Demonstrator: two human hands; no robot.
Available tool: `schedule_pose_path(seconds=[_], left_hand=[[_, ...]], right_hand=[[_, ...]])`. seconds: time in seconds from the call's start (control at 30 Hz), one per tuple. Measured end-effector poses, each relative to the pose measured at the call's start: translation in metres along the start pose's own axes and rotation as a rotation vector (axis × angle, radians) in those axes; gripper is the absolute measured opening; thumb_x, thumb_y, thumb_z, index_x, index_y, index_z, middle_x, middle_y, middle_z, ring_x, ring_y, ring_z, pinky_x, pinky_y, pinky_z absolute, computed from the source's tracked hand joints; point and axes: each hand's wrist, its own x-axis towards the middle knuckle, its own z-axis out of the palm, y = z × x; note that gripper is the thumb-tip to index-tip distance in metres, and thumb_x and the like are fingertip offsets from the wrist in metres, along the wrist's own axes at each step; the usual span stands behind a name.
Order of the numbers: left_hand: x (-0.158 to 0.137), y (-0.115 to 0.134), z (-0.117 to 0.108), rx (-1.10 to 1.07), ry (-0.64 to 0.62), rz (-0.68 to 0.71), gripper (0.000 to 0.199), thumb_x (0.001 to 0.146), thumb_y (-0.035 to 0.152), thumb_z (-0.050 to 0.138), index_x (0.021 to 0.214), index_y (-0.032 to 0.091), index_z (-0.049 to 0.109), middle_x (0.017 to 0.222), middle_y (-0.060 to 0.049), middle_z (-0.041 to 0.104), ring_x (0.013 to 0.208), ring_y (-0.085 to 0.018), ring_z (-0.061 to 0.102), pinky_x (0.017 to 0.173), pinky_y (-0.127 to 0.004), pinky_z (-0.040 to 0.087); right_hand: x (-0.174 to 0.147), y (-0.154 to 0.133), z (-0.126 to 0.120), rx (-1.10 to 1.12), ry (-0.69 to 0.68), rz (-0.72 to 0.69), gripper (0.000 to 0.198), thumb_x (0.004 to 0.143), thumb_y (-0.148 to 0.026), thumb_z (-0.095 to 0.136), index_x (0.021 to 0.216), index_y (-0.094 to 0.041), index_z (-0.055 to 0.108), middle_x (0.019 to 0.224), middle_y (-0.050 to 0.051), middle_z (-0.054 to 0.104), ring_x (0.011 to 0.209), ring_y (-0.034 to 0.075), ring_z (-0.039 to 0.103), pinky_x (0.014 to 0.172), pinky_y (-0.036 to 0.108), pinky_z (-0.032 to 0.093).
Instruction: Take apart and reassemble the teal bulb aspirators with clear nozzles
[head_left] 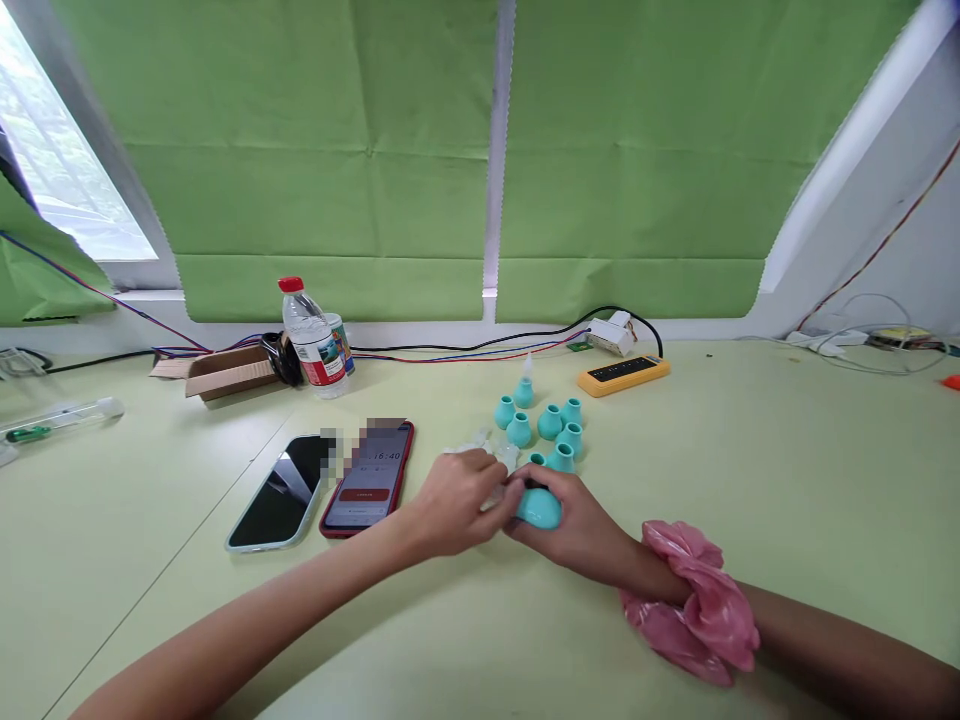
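My right hand [566, 520] is wrapped around a turquoise rubber bulb [540, 509], its rounded end facing me. Against the other end of that bulb, my left hand [466, 503] is closed in a pinch; what its fingers grip is hidden. Just beyond both hands stand several more turquoise bulbs [550, 423] with open necks pointing up. One bulb [523, 393] at the back has a clear pointed tip [528, 366] in its neck. Small translucent pieces [480, 440] lie behind my left hand, partly covered by it.
Two phones lie to the left, one dark-screened [281, 495] and one red-cased [370, 480]. Behind them stand a red-capped bottle [311, 340] and an open cardboard box [232, 372]. A yellow power strip [624, 376] lies at the back right. Pink plastic [697, 600] circles my right wrist.
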Motion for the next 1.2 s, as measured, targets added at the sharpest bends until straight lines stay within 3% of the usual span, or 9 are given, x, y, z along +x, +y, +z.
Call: schedule_pose_path(seconds=[0.17, 0.3, 0.47, 0.63, 0.7, 0.8, 0.97, 1.07, 1.2], left_hand=[[-0.003, 0.0, 0.014, 0.023, -0.008, 0.051, 0.042, 0.083, 0.021, 0.024, 0.044, 0.014, 0.038, 0.04, 0.002, 0.036, 0.037, -0.006, 0.027, 0.043, -0.023, 0.022], [0.0, -0.004, 0.015, -0.307, -0.099, -0.109, 0.045, 0.084, 0.027, 0.022, 0.04, 0.016, 0.021, 0.038, 0.005, 0.022, 0.037, -0.005, 0.016, 0.04, -0.021, 0.019], [0.002, -0.001, 0.009, -0.721, -0.25, -0.302, 0.048, 0.082, 0.039, 0.026, 0.039, 0.016, 0.023, 0.038, 0.006, 0.02, 0.037, -0.004, 0.016, 0.036, -0.02, 0.014], [0.008, -0.011, 0.005, -1.094, -0.247, -0.491, 0.047, 0.081, 0.04, 0.022, 0.039, 0.018, 0.023, 0.033, 0.006, 0.021, 0.032, -0.005, 0.021, 0.036, -0.021, 0.019], [0.01, -0.02, 0.006, -0.996, -0.117, -0.582, 0.046, 0.082, 0.04, 0.019, 0.042, 0.019, 0.023, 0.035, 0.006, 0.023, 0.033, -0.006, 0.024, 0.038, -0.022, 0.022], [0.01, -0.034, 0.013, -0.432, 0.054, -0.574, 0.045, 0.083, 0.041, 0.018, 0.048, 0.017, 0.031, 0.044, 0.003, 0.033, 0.042, -0.009, 0.034, 0.044, -0.023, 0.028], [0.0, -0.048, 0.03, 0.316, -0.049, -0.285, 0.034, 0.085, 0.038, 0.021, 0.078, 0.016, 0.046, 0.08, -0.006, 0.047, 0.075, -0.019, 0.044, 0.063, -0.03, 0.037], [-0.003, -0.052, 0.036, 0.421, -0.144, -0.264, 0.035, 0.086, 0.038, 0.019, 0.084, 0.015, 0.046, 0.085, -0.008, 0.047, 0.08, -0.02, 0.044, 0.069, -0.034, 0.039], [-0.007, -0.053, 0.04, 0.336, -0.217, -0.177, 0.038, 0.086, 0.037, 0.016, 0.104, 0.014, 0.041, 0.103, -0.012, 0.045, 0.094, -0.021, 0.043, 0.078, -0.036, 0.037]], right_hand=[[-0.004, -0.003, 0.004, 0.046, -0.102, 0.04, 0.009, 0.069, -0.02, 0.052, 0.077, -0.016, 0.052, 0.067, -0.002, 0.053, 0.059, 0.009, 0.047, 0.052, 0.019, 0.038], [-0.005, -0.005, 0.002, -0.056, -0.165, -0.019, 0.011, 0.074, -0.025, 0.049, 0.068, -0.016, 0.051, 0.057, -0.003, 0.048, 0.051, 0.007, 0.041, 0.047, 0.019, 0.033], [-0.008, -0.005, 0.003, -0.155, -0.104, -0.117, 0.019, 0.077, -0.03, 0.048, 0.063, -0.017, 0.046, 0.054, -0.004, 0.046, 0.05, 0.008, 0.04, 0.046, 0.019, 0.032], [-0.01, -0.002, 0.005, -0.331, -0.061, -0.425, 0.009, 0.079, -0.025, 0.043, 0.082, -0.017, 0.048, 0.071, 0.003, 0.054, 0.066, 0.013, 0.049, 0.059, 0.024, 0.038], [-0.009, -0.002, 0.003, -0.329, -0.004, -0.435, 0.01, 0.079, -0.025, 0.044, 0.086, -0.017, 0.046, 0.075, 0.004, 0.054, 0.07, 0.014, 0.049, 0.062, 0.025, 0.039], [-0.003, -0.003, -0.003, -0.245, 0.043, -0.29, 0.01, 0.08, -0.028, 0.044, 0.082, -0.018, 0.045, 0.076, 0.003, 0.051, 0.071, 0.014, 0.048, 0.065, 0.025, 0.04], [0.011, 0.005, -0.016, -0.157, 0.121, -0.143, 0.016, 0.083, -0.032, 0.039, 0.083, -0.02, 0.049, 0.085, 0.003, 0.045, 0.083, 0.014, 0.045, 0.076, 0.028, 0.038], [0.018, 0.014, -0.022, -0.122, 0.2, -0.087, 0.019, 0.081, -0.036, 0.042, 0.084, -0.02, 0.052, 0.085, 0.003, 0.042, 0.084, 0.014, 0.045, 0.074, 0.027, 0.039], [0.029, 0.02, -0.03, -0.039, 0.292, -0.041, 0.023, 0.076, -0.039, 0.047, 0.086, -0.02, 0.056, 0.086, 0.003, 0.045, 0.082, 0.014, 0.047, 0.068, 0.025, 0.041]])
